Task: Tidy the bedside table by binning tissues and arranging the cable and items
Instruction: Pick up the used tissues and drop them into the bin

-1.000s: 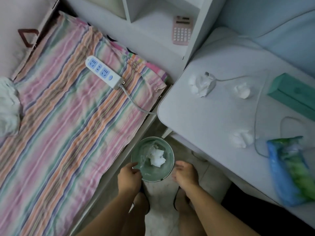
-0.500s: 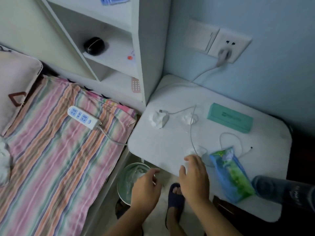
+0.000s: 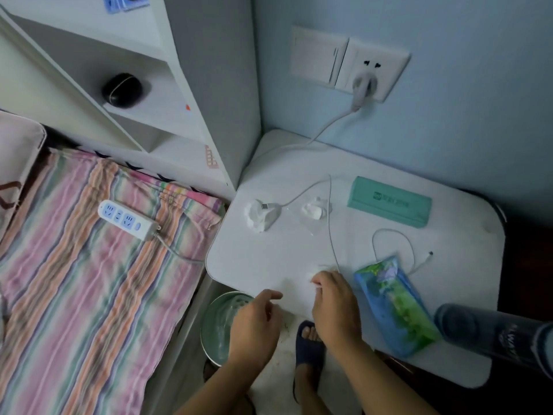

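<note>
Right hand (image 3: 333, 307) pinched on a tissue (image 3: 317, 272) at the table (image 3: 269, 265) edge; left hand (image 3: 254, 327) open, empty, above the bin (image 3: 218, 322).

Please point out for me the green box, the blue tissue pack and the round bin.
green box (image 3: 390, 202), head view, middle of its top face.
blue tissue pack (image 3: 395, 307), head view, centre of the wrapper.
round bin (image 3: 211, 319), head view, left part of its rim.

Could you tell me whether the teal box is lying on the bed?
No, the teal box lies on the white bedside table, near the wall.
</note>
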Demonstrator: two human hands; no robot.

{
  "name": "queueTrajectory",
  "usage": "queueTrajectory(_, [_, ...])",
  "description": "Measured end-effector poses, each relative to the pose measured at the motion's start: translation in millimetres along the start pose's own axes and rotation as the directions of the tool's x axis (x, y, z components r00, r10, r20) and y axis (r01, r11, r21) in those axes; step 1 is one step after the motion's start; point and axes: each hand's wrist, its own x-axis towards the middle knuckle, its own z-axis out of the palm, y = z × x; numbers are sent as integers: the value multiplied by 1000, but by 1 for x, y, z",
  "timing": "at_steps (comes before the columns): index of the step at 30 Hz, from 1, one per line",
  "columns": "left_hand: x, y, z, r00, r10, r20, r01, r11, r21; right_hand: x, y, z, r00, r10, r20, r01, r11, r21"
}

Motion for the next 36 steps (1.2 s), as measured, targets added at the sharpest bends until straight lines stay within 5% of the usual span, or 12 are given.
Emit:
queueTrajectory(7, [54,25,-32,964,36,-262,-11,996,93,-10,-13,0,983,-179,-42,183,974,135])
queueTrajectory(11, [99,42,-39,964,138,-226,-64,949,307,-4,-19,6,983,-181,-24,182,973,139])
queueTrajectory(17, [136,46,-32,956,105,-273,24,902,431,7,-19,10,987,-144,68,139,987,76])
queueTrajectory(24, [137,38,-34,940,182,-288,-61,922,383,10,-19,11,985,-123,119,123,992,5])
queueTrajectory(30, [111,21,-48,926,85,-368,-13,981,194,10,-24,17,984,-102,145,110,993,-45])
queueTrajectory(36, [45,-57,-69,892,29,-450,78,973,218,-16,-45,26,960,-149,237,123,985,123])
